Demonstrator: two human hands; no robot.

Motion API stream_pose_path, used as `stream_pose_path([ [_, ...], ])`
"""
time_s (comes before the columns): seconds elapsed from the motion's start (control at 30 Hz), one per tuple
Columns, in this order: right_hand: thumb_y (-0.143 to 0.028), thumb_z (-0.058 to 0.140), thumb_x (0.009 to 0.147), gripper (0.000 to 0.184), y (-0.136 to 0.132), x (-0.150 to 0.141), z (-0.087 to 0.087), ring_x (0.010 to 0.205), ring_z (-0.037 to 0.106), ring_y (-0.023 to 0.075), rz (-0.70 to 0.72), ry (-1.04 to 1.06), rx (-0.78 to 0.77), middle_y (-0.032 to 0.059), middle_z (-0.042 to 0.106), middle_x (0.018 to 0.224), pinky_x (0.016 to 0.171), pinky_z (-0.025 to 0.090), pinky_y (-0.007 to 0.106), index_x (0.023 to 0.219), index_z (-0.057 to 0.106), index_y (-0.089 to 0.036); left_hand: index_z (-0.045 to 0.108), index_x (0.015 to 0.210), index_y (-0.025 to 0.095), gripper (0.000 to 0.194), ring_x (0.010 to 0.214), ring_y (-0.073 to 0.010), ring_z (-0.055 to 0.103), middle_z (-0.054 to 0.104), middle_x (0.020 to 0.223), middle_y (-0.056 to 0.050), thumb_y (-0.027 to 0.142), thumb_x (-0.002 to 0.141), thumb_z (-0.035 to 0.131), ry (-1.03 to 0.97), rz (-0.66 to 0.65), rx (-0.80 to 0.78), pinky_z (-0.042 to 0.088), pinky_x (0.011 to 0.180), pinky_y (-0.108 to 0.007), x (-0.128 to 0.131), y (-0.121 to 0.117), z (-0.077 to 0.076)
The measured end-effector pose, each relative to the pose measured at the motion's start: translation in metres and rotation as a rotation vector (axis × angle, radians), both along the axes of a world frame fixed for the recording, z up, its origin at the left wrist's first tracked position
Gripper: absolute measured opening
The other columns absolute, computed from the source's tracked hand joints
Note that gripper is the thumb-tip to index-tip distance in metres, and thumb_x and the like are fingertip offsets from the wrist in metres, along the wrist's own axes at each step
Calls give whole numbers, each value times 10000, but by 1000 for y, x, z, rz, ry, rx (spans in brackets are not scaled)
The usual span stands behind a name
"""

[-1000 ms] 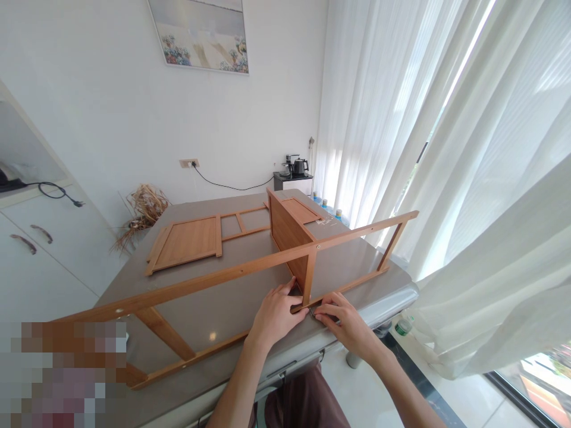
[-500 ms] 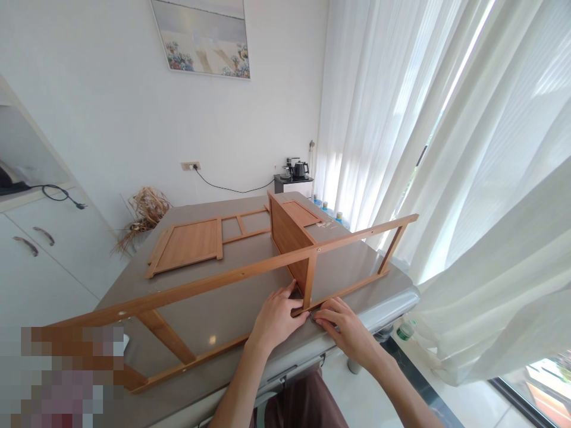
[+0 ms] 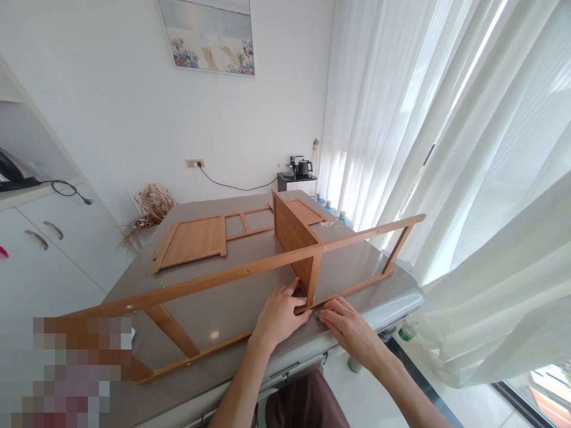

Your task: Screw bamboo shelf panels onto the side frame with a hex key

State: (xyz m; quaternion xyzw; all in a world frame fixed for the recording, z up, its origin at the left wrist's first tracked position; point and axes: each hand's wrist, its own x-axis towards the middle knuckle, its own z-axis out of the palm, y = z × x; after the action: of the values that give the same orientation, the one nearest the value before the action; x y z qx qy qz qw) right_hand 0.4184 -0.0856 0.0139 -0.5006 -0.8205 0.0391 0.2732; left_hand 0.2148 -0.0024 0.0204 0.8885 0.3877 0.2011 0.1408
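A wooden side frame (image 3: 250, 270) stands on its long edge along the near side of the table, with a wooden shelf panel (image 3: 295, 229) upright against its middle crossbar. My left hand (image 3: 279, 318) is closed around the lower corner where crossbar, lower rail and panel meet, fingers on the panel side and thumb at the front. Just right of it, my right hand (image 3: 343, 321) pinches a small, thin metal piece (image 3: 316, 313) against the outer face of the lower rail. Its exact kind is too small to make out.
Another wooden panelled frame (image 3: 191, 244) lies flat on the grey table (image 3: 243, 291). A further panel (image 3: 306, 211) lies behind the upright shelf, near small scattered bits (image 3: 331, 223). A pixelated person is at lower left. White curtains (image 3: 379, 119) hang at right.
The whole view has shifted slightly. Both hands stay at the same corner, and the right fingers have moved only a little around the metal piece.
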Motion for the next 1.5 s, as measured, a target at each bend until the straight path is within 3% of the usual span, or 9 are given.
stream_pose_path([
  [0.23,-34,535,915,225,-2,-4,6,987,572,216,-19,-62,32,54,611,1012,806,516,332,993,645,-214,756,1023,343,217,1181,-249,580,519,1457,13,425,875,621,1,-7,-9,452,1024,-385,-1,-1,1],
  [0.73,-31,461,939,261,-5,-6,3,965,572,222,-8,-16,78,64,612,985,806,525,361,1007,632,-216,745,1063,374,226,1175,-250,585,510,1463,29,400,862,645,-15,9,-9,453,1029,-392,-1,-4,2],
  [1.5,-51,525,917,256,-5,-7,3,955,572,230,-35,-124,190,74,640,1025,821,457,376,1045,658,-228,742,1074,370,234,1165,-254,589,530,1444,13,422,878,625,9,13,7,461,1011,-402,0,-4,1],
])
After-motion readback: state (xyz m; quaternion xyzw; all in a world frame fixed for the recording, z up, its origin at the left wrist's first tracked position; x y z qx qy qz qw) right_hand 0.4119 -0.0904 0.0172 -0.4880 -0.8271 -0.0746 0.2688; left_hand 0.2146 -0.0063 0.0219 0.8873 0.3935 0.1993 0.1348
